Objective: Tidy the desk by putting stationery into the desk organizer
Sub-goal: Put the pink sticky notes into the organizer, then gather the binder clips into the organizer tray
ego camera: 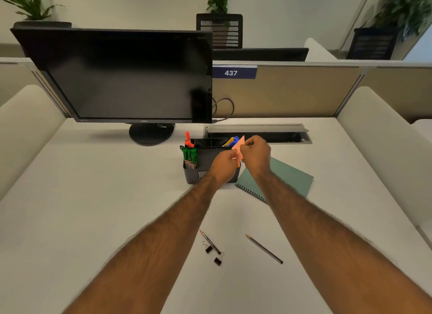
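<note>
A black desk organizer [203, 160] stands mid-desk with green markers [190, 157] in its left slot, an orange marker [188, 139] behind them and blue and yellow items [232, 140] at the back right. Over its right side my left hand [224, 166] and my right hand [256, 154] both pinch a pink sticky-note pad [239, 148]. Near me on the desk lie two pencils [264, 248] [209, 241] and two black binder clips [218, 260] [208, 247].
A teal spiral notebook [292, 180] lies right of the organizer, partly under my right arm. A dark monitor [121, 77] on a round stand sits at the back left. An open cable tray [280, 136] is set into the desk behind the organizer. Partition panels border the desk.
</note>
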Tool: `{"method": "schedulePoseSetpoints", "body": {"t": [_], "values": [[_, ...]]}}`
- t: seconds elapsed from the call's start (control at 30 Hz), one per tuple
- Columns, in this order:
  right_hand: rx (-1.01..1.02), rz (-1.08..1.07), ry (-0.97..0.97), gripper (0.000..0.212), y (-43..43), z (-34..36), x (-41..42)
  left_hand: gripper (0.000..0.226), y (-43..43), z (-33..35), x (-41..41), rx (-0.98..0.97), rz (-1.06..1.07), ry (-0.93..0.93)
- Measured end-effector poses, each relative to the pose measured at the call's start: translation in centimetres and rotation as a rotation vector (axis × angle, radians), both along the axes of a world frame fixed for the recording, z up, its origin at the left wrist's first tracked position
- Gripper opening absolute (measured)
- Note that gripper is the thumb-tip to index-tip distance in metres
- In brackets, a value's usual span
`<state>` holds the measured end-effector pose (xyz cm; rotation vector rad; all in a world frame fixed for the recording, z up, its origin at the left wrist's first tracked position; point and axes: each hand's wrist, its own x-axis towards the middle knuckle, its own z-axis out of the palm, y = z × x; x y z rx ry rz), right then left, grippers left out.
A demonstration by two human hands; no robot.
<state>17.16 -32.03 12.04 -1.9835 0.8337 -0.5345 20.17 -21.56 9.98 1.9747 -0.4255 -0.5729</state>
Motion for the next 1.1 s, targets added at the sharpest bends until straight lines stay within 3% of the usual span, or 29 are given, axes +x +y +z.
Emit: {"method": "schedulePoseSetpoints", "body": {"t": [0.13, 0.27, 0.47, 0.63, 0.7, 0.93, 1.1], "values": [[0.039, 0.011, 0.06, 0.003, -0.1, -1.0, 0.3, 0.038, -0.5, -0.7, -0.5, 0.043, -0.036, -0.031], [0.081, -0.006, 0.107, 0.014, -0.8, -2.4, 0.7, 0.033, -0.5, -1.1, -1.2, 0.076, -0.036, -0.079], [0.135, 0.003, 0.142, 0.015, -1.2, -4.5, -1.7, 0.03, 0.3, -0.9, -2.9, 0.006, -0.007, 0.033], [0.232, 0.075, 0.14, 0.014, -0.3, -5.4, -7.8, 0.04, 4.9, -4.1, -6.3, 0.127, -0.032, -0.166], [0.126, 0.154, 0.198, 0.015, 0.2, -6.5, -11.7, 0.044, 8.4, -6.8, -8.5, 0.187, -0.015, -0.269], [-0.616, 0.483, 0.721, 0.02, 2.3, -10.0, -20.4, 0.058, 17.4, -12.0, -13.8, 0.44, 0.024, -0.443], [-0.716, 0.497, 0.773, 0.015, 4.6, -11.1, -20.8, 0.058, 18.2, -12.2, -14.1, 0.462, -0.004, -0.493]]}}
